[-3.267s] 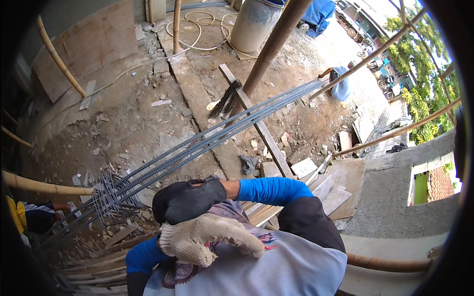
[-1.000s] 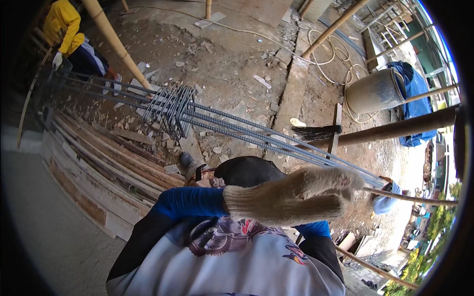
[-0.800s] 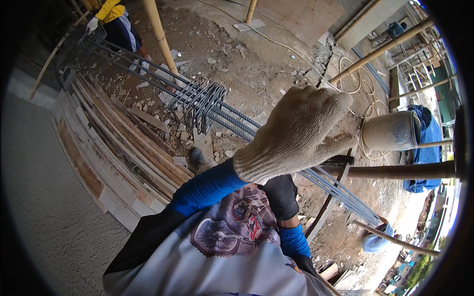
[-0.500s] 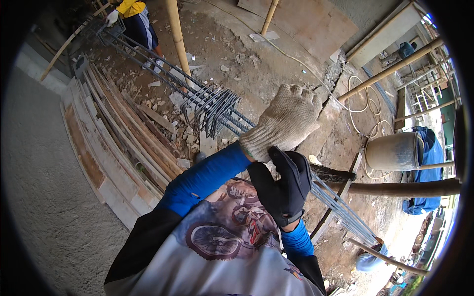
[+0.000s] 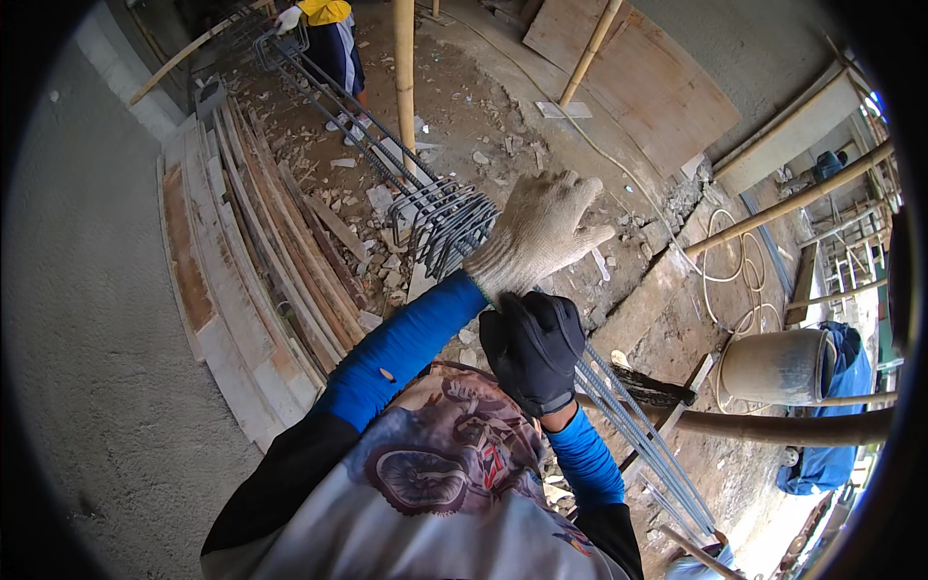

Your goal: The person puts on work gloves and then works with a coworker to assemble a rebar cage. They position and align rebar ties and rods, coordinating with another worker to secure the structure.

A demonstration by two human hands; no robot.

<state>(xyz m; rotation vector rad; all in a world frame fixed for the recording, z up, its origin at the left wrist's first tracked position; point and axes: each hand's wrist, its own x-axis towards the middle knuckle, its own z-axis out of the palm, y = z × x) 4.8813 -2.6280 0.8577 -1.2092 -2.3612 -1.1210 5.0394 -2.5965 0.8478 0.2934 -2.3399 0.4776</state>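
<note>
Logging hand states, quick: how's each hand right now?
Left hand: loosely open, thumb apart, holding nothing visible.
Right hand: closed at the beige glove's cuff, apparently pinching it.

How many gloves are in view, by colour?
Cream glove, on the left hand: 1
Black glove, on the right hand: 1
White glove, on the co-worker in yellow: 1
Total: 3
</note>
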